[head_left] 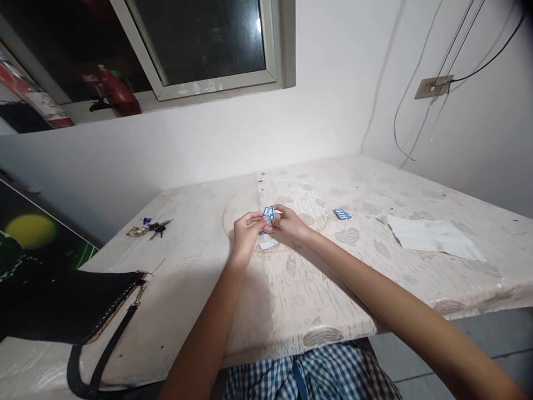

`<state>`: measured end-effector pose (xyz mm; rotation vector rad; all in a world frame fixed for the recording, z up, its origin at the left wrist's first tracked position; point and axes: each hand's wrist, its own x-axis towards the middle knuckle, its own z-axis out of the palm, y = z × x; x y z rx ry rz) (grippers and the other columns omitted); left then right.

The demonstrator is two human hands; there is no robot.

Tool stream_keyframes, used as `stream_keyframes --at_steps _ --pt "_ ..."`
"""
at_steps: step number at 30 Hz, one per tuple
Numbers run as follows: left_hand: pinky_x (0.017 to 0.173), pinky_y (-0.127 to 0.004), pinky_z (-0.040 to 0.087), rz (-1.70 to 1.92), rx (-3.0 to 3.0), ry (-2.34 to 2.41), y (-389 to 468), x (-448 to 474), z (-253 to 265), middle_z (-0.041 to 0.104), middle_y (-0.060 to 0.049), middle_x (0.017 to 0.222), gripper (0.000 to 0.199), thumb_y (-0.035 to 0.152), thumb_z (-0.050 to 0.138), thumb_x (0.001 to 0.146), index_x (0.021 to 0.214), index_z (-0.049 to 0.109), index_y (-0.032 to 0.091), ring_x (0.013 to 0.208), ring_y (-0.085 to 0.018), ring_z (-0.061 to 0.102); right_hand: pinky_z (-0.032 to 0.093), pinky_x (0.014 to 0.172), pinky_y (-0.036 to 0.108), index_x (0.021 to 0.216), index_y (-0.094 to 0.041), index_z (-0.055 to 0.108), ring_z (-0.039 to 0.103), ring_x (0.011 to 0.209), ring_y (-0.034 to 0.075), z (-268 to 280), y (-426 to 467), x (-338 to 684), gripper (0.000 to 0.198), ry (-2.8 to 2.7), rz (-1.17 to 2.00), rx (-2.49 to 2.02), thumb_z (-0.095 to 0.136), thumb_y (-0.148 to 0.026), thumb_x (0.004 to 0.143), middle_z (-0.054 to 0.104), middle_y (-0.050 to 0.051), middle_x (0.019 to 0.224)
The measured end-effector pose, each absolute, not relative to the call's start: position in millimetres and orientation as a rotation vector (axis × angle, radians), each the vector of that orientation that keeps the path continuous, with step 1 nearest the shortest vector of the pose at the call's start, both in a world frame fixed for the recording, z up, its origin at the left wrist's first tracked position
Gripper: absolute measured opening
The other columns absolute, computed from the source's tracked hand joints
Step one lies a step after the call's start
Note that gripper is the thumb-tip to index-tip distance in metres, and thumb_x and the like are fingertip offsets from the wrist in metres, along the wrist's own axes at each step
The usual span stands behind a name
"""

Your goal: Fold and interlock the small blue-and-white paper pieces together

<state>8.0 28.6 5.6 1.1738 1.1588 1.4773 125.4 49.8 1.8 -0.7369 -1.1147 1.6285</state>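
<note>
Above the middle of the table, my left hand [246,230] and my right hand [288,221] meet, fingers closed on small blue-and-white cards [268,212]. The cards are tilted with their edges together between the fingertips; how many there are I cannot tell. Just below the hands, a small white card [268,244] lies flat on the tablecloth. To the right of my right hand rests a small blue, white and dark stack of cards [342,214], slightly fanned.
The pale patterned tablecloth [316,289] covers the table. A white cloth [433,238] lies on the right. On the left are keys [159,228] and a black bag [62,305] with a strap. Bottles [119,93] stand on the window sill; cables hang by a wall socket [433,86].
</note>
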Motion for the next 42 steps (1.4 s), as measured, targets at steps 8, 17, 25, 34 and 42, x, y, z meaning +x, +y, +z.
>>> stream_keyframes --at_steps 8,17,25,34,42 --pt "0.047 -0.024 0.046 1.45 1.252 1.366 28 15 2 0.061 -0.005 0.054 0.028 0.034 0.07 0.059 0.067 0.06 0.01 0.046 -0.012 0.056 0.045 0.057 0.022 0.082 -0.017 0.049 0.055 0.051 0.01 3 45 122 0.025 -1.01 1.672 -0.676 0.047 -0.002 0.063 0.057 -0.003 0.053" --pt "0.045 -0.022 0.039 1.385 1.402 1.529 28 14 0 0.057 -0.001 0.053 0.022 0.035 0.062 0.066 0.06 0.053 0.015 0.044 -0.01 0.05 0.048 0.06 0.023 0.083 -0.015 0.051 0.061 0.066 0.012 10 38 123 0.017 -0.851 1.729 -0.647 0.049 -0.004 0.07 0.065 0.006 0.079" --pt "0.056 -0.024 0.032 1.368 1.78 1.77 19 15 -4 0.058 -0.001 0.061 0.016 0.035 0.06 0.072 0.065 0.057 0.022 0.059 -0.017 0.053 0.045 0.059 0.02 0.07 -0.017 0.049 0.056 0.06 0.009 6 37 123 0.01 -0.816 1.76 -0.643 0.053 -0.009 0.073 0.059 0.001 0.068" --pt "0.051 -0.024 0.039 1.353 1.322 1.321 23 34 -7 0.053 0.0 0.052 0.019 0.027 0.045 0.083 0.069 0.053 0.017 0.044 -0.012 0.049 0.039 0.042 0.021 0.076 -0.019 0.048 0.047 0.047 0.009 0 41 123 0.008 -0.899 1.735 -0.636 0.055 -0.017 0.072 0.064 0.003 0.078" --pt "0.053 -0.021 0.044 1.325 1.007 1.1 18 30 5 0.055 -0.002 0.059 0.011 0.016 0.049 0.078 0.069 0.054 0.011 0.049 -0.008 0.053 0.043 0.063 0.024 0.097 -0.019 0.059 0.052 0.06 0.01 5 46 134 0.033 -1.083 1.432 -0.77 0.053 -0.011 0.066 0.057 -0.003 0.062"
